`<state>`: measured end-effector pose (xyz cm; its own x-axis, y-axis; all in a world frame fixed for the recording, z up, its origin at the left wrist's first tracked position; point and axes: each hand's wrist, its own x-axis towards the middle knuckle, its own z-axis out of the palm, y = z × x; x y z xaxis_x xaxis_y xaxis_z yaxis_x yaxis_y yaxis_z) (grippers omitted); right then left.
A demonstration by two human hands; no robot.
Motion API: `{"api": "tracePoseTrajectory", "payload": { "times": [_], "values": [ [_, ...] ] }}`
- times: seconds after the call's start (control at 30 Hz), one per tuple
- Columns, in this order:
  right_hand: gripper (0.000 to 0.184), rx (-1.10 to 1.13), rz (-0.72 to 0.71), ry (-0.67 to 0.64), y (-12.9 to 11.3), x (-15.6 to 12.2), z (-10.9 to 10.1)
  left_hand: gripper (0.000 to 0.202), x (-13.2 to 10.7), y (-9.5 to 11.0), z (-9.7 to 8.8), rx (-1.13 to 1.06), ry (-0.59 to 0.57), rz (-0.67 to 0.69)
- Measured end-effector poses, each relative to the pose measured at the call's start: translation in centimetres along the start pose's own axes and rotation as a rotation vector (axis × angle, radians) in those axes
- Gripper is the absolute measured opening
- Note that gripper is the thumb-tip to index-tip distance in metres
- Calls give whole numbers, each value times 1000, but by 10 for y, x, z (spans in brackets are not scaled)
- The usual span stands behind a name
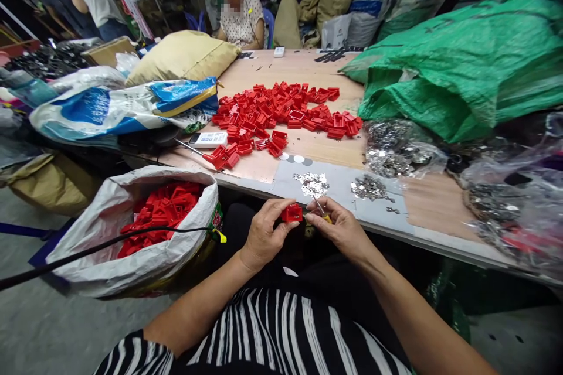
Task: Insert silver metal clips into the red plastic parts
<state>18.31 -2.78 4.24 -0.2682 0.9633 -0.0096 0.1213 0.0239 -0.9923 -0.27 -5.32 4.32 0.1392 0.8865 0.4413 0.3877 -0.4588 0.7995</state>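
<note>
My left hand pinches a small red plastic part just below the table's front edge. My right hand holds a thin tool with a yellow handle, its metal tip next to the red part. Two small heaps of shiny metal pieces lie on a grey sheet right in front of my hands. A large spread of the same red parts covers the middle of the wooden table.
A white sack full of red parts stands on the floor at my left, with a black cable across it. Clear bags of metal pieces and a green sack fill the right side. A person sits at the table's far end.
</note>
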Motion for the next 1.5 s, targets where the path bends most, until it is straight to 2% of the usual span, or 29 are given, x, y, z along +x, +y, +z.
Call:
{"api": "tracePoseTrajectory", "payload": {
  "times": [0.2,0.33,0.43,0.57,0.67,1.0,1.3,1.5],
  "values": [
    [27,33,19,-21,0,-1,0,42,-2,8,2,-1,-53,87],
    [27,19,7,-14,3,-2,2,40,0,11,4,-44,-68,86],
    [30,71,42,-27,3,-4,4,37,1,12,7,-153,-67,-24],
    [36,197,137,-35,-1,-6,3,37,4,10,12,-471,-42,-312],
    [37,257,151,-20,-4,-6,-1,39,5,9,13,-617,-38,-414],
    [34,198,149,-40,2,-9,-2,42,10,4,17,-884,-7,-558],
    [39,224,216,-196,-1,0,-8,46,15,6,22,-1020,-21,-577],
    [39,-68,39,-117,3,8,-9,50,18,4,27,-974,-27,-574]
  ]
}}
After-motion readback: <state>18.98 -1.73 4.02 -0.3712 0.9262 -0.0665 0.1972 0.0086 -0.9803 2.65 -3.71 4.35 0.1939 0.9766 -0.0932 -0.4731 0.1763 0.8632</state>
